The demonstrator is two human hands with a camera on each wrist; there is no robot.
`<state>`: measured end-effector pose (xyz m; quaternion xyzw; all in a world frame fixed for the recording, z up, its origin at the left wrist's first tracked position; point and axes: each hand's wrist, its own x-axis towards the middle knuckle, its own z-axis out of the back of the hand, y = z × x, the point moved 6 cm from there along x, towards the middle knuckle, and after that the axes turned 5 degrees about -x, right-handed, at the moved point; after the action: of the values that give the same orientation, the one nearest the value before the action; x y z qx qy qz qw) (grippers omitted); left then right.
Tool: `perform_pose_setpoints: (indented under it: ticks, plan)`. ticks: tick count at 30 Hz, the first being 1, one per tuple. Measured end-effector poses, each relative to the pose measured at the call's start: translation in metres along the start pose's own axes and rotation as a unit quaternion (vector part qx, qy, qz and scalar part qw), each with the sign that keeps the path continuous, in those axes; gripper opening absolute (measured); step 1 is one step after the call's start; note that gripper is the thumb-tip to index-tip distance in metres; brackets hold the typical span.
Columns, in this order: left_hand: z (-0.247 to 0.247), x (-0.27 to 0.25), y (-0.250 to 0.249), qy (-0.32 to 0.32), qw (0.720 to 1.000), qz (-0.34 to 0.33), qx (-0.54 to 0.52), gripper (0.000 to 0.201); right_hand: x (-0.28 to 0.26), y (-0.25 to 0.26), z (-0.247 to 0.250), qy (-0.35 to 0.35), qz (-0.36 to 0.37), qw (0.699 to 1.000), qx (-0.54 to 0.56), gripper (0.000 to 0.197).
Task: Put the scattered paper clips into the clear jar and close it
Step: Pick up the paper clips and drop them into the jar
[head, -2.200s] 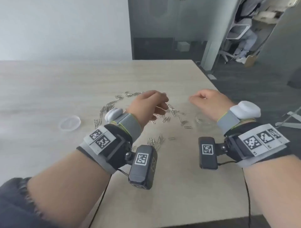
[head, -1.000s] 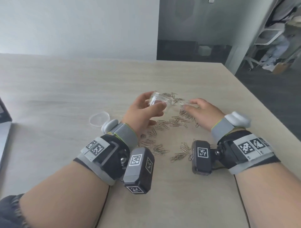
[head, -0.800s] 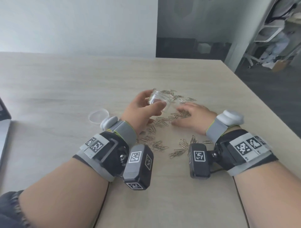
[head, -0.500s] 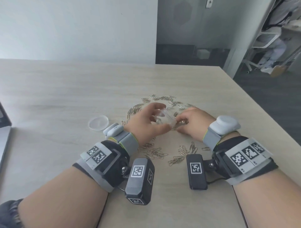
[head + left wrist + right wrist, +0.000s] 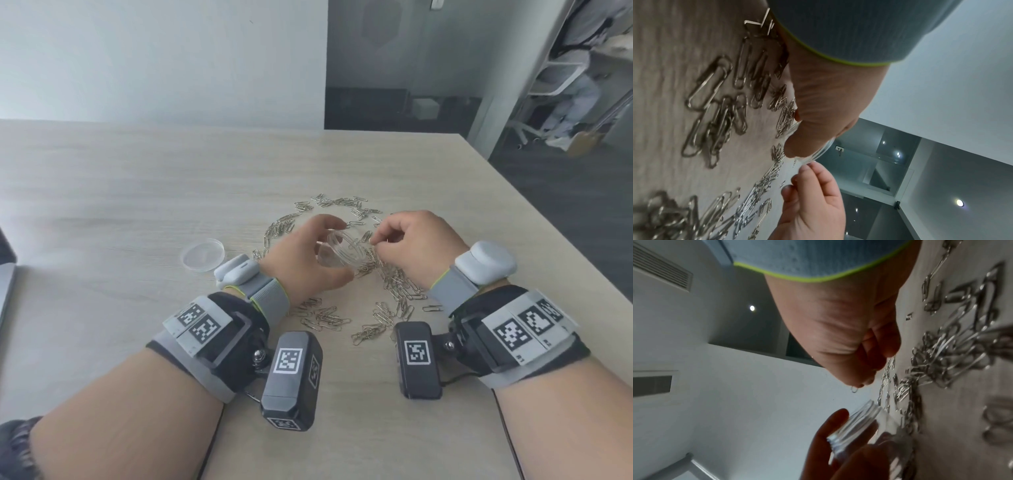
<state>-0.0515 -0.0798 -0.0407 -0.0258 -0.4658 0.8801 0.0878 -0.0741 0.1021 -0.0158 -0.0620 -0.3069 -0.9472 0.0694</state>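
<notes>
On wrist tags (image 5: 287, 359), only square codes.

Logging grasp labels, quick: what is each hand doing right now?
Left hand: fingers curled round the clear jar, tilted toward the right.
Right hand: fingertips pinching a paper clip near the jar's mouth.
</notes>
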Motion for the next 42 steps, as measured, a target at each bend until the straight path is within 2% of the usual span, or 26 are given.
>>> perform_pose_setpoints:
  ticks: [3,7,9,12,16,18,20,22,24,27,30,34,37,39,42]
  plan:
    - [0.000,0.000,0.000,0.004,1.000,0.000,0.018,0.068,-0.005,0.010,0.001,-0.017,0.025,0.994,0.104,0.009]
    - [-0.001,-0.002,-0.004,0.016,1.000,-0.007,0.024,0.063,-0.012,0.027,-0.005,0.003,0.072,0.986,0.153,0.012]
    - [-0.002,-0.002,-0.005,0.016,1.000,-0.011,0.021,0.062,-0.014,0.031,-0.008,0.018,0.091,0.985,0.148,0.016]
    - [-0.002,-0.002,-0.004,0.018,1.000,-0.011,0.017,0.062,-0.013,0.028,-0.007,0.019,0.087,0.986,0.143,0.013]
    - [0.004,0.000,0.000,-0.017,1.000,-0.002,-0.010,0.063,-0.002,0.010,0.017,-0.083,0.048,0.990,0.107,0.003]
    - [0.011,0.001,0.003,-0.044,0.999,0.010,-0.028,0.065,0.003,-0.005,0.025,-0.078,0.003,0.997,0.022,0.002]
    - [0.018,0.003,0.006,-0.066,0.997,0.023,-0.042,0.064,0.005,-0.021,0.019,-0.001,-0.050,0.993,-0.107,0.014]
    - [0.021,0.004,0.007,-0.076,0.996,0.027,-0.041,0.065,0.003,-0.031,0.009,0.085,-0.080,0.974,-0.193,0.043]
    - [0.021,0.004,0.007,-0.075,0.996,0.031,-0.035,0.066,0.001,-0.031,0.001,0.130,-0.088,0.964,-0.213,0.071]
    - [0.018,0.004,0.005,-0.064,0.997,0.034,-0.022,0.066,0.000,-0.016,-0.013,0.160,-0.055,0.961,-0.217,0.086]
    - [0.018,0.004,0.003,-0.061,0.997,0.033,-0.018,0.066,0.000,0.001,-0.027,0.167,-0.010,0.964,-0.208,0.077]
    - [0.016,0.003,0.003,-0.055,0.998,0.038,-0.016,0.068,0.003,0.017,-0.032,0.154,0.039,0.970,-0.185,0.042]
    - [0.015,0.003,0.003,-0.055,0.998,0.039,-0.017,0.071,0.003,0.021,-0.030,0.148,0.061,0.972,-0.171,0.023]
    - [0.014,0.002,0.003,-0.050,0.998,0.038,-0.020,0.075,0.001,0.022,-0.028,0.143,0.063,0.972,-0.175,0.016]
    - [0.012,0.000,0.002,-0.040,0.998,0.035,-0.013,0.073,0.001,0.019,-0.024,0.132,0.050,0.971,-0.192,0.015]
